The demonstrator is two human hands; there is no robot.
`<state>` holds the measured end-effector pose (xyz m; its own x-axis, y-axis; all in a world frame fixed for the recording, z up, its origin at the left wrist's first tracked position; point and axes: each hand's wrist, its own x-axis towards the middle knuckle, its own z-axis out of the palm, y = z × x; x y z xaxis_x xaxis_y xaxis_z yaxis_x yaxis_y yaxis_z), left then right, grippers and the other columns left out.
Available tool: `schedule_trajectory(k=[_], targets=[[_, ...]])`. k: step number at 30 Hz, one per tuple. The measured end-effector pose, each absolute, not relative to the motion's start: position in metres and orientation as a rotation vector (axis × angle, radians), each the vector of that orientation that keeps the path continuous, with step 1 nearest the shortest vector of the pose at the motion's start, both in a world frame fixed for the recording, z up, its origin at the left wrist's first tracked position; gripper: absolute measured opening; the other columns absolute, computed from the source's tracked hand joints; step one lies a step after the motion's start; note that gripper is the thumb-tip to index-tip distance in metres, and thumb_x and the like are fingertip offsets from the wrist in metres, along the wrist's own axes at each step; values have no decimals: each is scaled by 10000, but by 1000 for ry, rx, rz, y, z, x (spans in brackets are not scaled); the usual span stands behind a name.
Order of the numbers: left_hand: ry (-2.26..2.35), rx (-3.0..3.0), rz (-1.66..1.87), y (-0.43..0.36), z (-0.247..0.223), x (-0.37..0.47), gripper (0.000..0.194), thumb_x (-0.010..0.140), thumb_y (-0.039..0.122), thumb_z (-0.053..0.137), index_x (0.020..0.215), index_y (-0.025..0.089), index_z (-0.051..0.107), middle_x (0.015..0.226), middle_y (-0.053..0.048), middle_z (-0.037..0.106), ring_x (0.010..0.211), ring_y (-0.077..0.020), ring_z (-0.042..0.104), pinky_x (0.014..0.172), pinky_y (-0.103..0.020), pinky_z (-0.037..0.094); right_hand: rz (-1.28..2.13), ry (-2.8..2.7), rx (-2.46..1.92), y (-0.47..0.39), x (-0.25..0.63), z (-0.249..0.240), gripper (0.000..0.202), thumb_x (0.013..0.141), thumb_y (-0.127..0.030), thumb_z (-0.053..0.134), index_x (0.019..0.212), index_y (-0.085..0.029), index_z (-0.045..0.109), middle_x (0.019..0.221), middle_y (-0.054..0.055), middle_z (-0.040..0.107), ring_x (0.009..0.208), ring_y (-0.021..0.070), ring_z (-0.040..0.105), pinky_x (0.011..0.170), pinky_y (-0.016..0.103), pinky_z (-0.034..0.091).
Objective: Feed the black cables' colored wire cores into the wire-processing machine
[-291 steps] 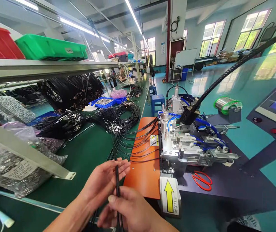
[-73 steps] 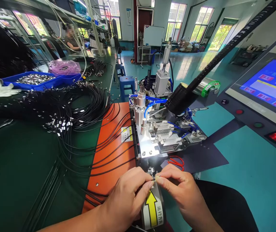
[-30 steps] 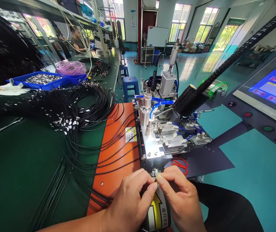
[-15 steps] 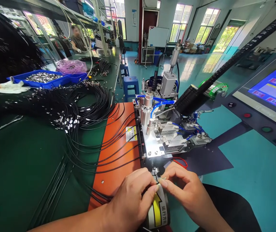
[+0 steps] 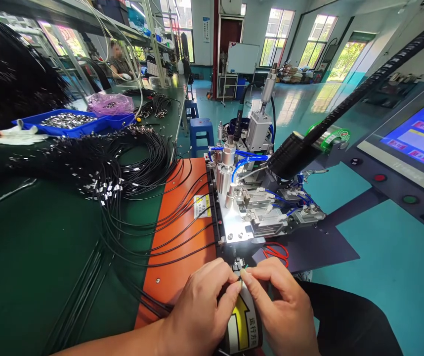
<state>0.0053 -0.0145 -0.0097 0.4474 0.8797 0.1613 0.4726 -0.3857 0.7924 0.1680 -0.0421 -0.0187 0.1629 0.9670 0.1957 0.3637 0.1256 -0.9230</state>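
Note:
My left hand is closed, thumb and index fingertip pinching the dark end of a black cable. Against it, my right hand pinches at the cable tip, where a small bit of green wire shows. The fingertips cover most of both. Just beyond them is a small metal holder at the machine's front. Below the hands sits a rounded white housing with a yellow arrow label.
The lit machine with cylinders and blue hoses stands ahead. Black cables cross its orange plate from the left bench. Red tool handles lie right of the machine's front. A control panel is at right; a person sits far off.
My right hand has turned more upright, its wrist moving left and down, and its fingertips have shifted slightly left and up at the cable tip. The left hand stays nearly still.

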Motion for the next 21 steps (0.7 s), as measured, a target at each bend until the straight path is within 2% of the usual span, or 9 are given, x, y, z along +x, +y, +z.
schedule_trajectory(k=[5,11,16,21], targets=[[1100,2129,748,-14,-11,5,196,942,181,479,746,193,485,771,-30,557,721,-168,507,624,-270,380,826,-1579,-1444,-38,183,-5,185,889,-266,654,715,-211,686,727,8,637,689,168,605,643,272,460],[1051,2139,731,-14,-11,3,177,943,176,473,773,195,521,778,-34,559,726,-170,505,629,-267,385,1078,-1665,-1463,-28,199,8,187,889,-275,650,711,-218,648,744,-12,628,704,163,581,637,265,440],[1031,2073,727,-14,-9,4,183,956,204,460,794,195,545,770,-32,571,724,-170,524,633,-265,399,1143,-1609,-1407,-27,200,6,188,879,-273,662,707,-208,625,742,-14,601,707,157,556,650,262,431],[1055,1942,737,-15,-4,6,224,964,233,465,759,192,545,721,-13,575,667,-147,534,604,-249,396,1067,-1359,-1284,-33,180,-12,230,902,-298,643,699,-199,603,720,-17,534,680,142,522,625,249,427]])
